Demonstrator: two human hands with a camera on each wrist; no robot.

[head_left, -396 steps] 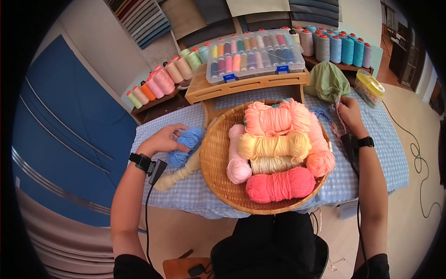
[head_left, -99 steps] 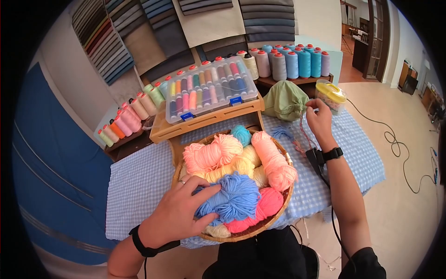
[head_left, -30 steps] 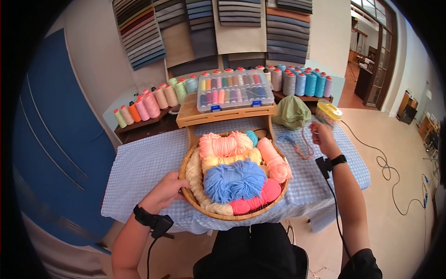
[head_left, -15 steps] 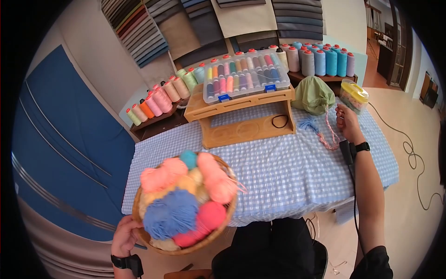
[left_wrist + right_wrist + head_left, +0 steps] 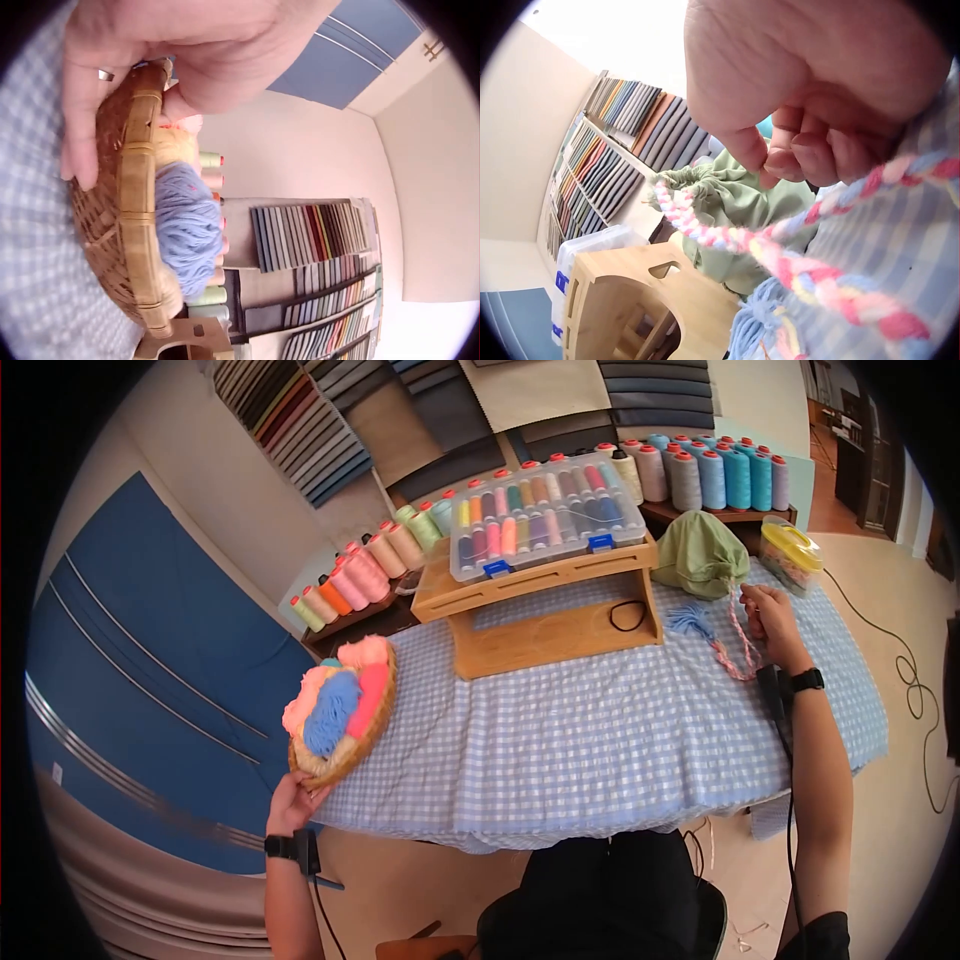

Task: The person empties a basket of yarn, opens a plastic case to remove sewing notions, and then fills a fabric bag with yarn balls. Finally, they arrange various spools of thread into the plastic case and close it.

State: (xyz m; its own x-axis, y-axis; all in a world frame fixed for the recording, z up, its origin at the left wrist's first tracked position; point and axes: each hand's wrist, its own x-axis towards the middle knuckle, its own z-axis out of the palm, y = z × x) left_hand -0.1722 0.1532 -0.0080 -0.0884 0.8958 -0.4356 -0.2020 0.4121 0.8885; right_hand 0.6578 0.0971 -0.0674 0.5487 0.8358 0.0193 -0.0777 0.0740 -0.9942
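Note:
At the table's left side, my left hand grips the near rim of a steeply tilted wicker basket. Blue yarn lies inside with coral, pink and cream skeins. The left wrist view has the thumb inside the basket wall, with fingers round its outside. My right hand is over the right side, beside a green cloth bag and its braided cord. In the right wrist view, its fingers curl toward the thumb above the cord, with nothing visible held.
A wooden stand carries a clear box of thread spools. Thread cones stand behind at both sides. A yellow-lidded tub sits at the back right, and a blue tassel lies beside the cord.
The blue yarn moved from beside the basket into it. My left hand then took the rim, carried the basket left and tilted it. My right hand stayed near the bag.

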